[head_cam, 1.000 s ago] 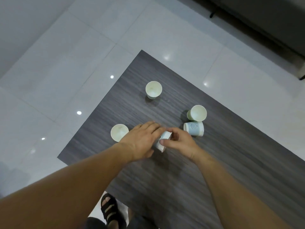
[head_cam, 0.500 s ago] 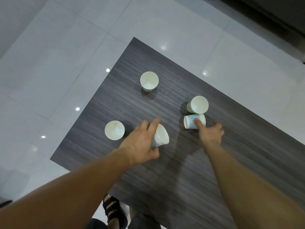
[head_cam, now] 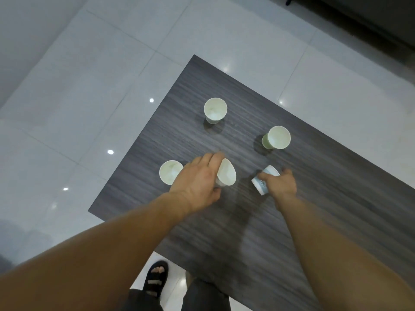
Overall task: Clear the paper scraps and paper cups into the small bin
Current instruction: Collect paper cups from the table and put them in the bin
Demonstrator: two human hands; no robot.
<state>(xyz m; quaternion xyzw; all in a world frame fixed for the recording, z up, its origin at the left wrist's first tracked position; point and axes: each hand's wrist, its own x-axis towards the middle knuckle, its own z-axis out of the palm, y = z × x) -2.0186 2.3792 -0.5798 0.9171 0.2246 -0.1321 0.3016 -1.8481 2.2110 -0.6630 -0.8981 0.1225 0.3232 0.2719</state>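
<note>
Dark table; left hand grips tilted cup; right hand grips printed cup (sideways).

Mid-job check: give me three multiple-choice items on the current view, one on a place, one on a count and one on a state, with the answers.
1. Where does the green-sided cup stand on the table?
A. beyond the right hand
B. against the left wrist
C. on the floor

2. How many cups are in view?
A. three
B. five
C. seven

3. What is the left hand doing?
A. lying flat on the table
B. gripping a tilted white cup
C. hanging empty

Answers:
1 A: it stands upright past the right hand, apart from it.
2 B: the green-sided cup, far cup and near-left cup stand free. The left hand holds the white cup, and the right hand grips a patterned cup.
3 B: the fingers curl round the cup, whose mouth faces sideways.
</note>
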